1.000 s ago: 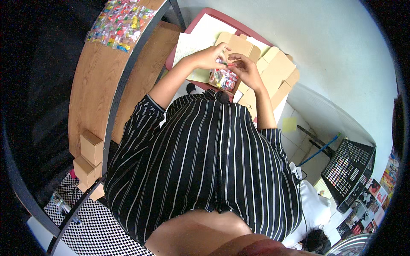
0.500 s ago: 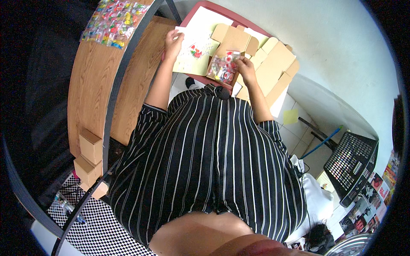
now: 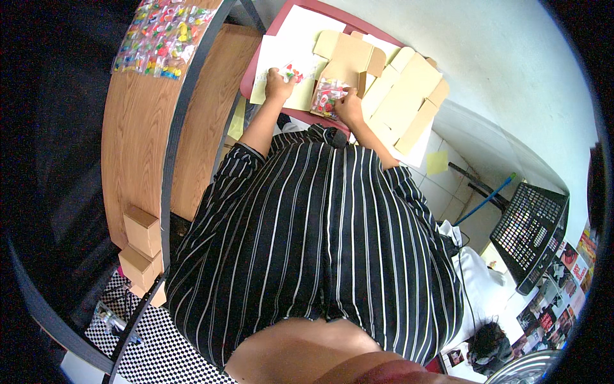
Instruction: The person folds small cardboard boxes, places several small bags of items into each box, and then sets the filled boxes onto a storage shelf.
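Note:
On the pale sheets of paper [image 3: 299, 97] lies a small clear packet [image 3: 293, 72] with red and green pieces. My left hand [image 3: 279, 87] is at its near left side, fingers apart, the thumb side touching it. An open cardboard box [image 3: 348, 54] stands to the right, flaps folded out. Several clear packets of colourful pieces [image 3: 328, 96] fill its near part. Over the box's right edge, my right hand [image 3: 349, 107] has its fingers closed at one of these packets, palm downward. The fingertips are partly hidden among the packets.
An unfolded cardboard blank [image 3: 406, 96] rests on the right of the red table [image 3: 254, 67]. More packets [image 3: 163, 38] cover the far end of the wooden shelf [image 3: 137, 141] at left, with small cardboard boxes [image 3: 142, 230] at its near end. A black crate [image 3: 531, 233] stands at right.
My left hand has moved from the paper's left edge to the small packet. My right hand has gone lower and left, and the packet it held up now lies down in the box.

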Demonstrator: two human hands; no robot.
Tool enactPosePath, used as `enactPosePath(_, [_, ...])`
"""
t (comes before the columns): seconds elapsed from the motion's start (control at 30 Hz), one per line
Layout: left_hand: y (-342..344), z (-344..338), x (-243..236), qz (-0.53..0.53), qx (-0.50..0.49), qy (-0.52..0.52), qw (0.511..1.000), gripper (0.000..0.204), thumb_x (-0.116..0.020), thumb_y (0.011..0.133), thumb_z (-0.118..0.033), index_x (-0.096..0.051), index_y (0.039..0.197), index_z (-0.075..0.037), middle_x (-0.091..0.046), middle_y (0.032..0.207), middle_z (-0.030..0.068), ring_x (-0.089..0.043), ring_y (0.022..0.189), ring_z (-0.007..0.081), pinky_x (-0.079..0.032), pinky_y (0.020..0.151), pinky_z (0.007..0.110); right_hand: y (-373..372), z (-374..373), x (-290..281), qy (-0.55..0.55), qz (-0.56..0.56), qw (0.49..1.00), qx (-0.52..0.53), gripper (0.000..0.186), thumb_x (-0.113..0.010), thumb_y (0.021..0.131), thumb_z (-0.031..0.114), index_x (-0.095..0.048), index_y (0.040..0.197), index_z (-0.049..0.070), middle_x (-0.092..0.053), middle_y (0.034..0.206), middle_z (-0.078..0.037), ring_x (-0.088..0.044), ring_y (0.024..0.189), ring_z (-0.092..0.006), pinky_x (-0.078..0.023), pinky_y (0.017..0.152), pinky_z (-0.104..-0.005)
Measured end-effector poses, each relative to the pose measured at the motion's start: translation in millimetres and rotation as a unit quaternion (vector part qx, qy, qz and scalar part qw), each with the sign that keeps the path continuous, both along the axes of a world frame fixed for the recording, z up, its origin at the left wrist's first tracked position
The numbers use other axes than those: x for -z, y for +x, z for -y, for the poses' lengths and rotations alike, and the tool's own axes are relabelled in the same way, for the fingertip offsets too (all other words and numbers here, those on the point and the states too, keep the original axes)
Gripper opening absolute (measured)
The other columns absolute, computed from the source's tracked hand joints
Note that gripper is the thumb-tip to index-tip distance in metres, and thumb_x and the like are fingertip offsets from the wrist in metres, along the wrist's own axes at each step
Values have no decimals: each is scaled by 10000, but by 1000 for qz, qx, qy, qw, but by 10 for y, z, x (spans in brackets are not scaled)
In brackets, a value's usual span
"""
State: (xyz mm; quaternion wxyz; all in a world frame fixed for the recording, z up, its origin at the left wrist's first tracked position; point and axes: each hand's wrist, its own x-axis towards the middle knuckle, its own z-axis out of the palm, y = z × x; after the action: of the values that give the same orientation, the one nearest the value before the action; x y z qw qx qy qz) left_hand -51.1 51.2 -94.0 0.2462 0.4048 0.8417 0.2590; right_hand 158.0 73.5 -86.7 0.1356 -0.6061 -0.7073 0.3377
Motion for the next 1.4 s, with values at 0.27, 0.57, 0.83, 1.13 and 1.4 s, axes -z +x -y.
enactPosePath(0.27, [-39,80,59,-3,17,3,1000,634,-721,640,-308,-395,1076,18,-578,888,127,-565,832,280,-447,724,359,-182,103,-419,-52,39,994,-86,572,-550,727,138,-302,1220,-14,-568,821,-299,-580,764,-414,-479,662,-462])
enactPosePath(0.57, [52,37,76,2,78,22,997,366,-682,666,-205,-504,934,-30,-568,851,106,-549,800,276,-441,732,370,-55,1,-517,3,-77,995,-56,600,-612,721,120,-309,1219,-25,-588,696,-214,-596,644,-342,-474,590,-391])
enactPosePath(0.83, [148,133,-364,192,66,133,970,312,-632,762,-206,-530,982,-9,-595,863,96,-584,789,188,-465,709,286,374,-412,-753,37,-141,989,3,326,-612,751,175,-548,1036,32,-626,812,-149,-622,722,-222,-488,643,-315])
enactPosePath(1.13, [662,12,-741,264,237,90,931,249,-603,790,-156,-524,971,-4,-598,855,74,-577,791,143,-463,708,263,210,-396,-803,-39,-195,973,-116,499,-641,747,103,-427,1193,43,-589,847,-94,-577,742,-150,-476,648,-266])
enactPosePath(1.4, [600,306,-577,-127,428,89,891,215,-563,738,-221,-592,941,-160,-534,1008,46,-439,990,243,-340,826,399,268,-19,-638,99,58,984,-137,433,-549,756,225,-456,1178,197,-610,806,-122,-582,770,-289,-321,799,-467])
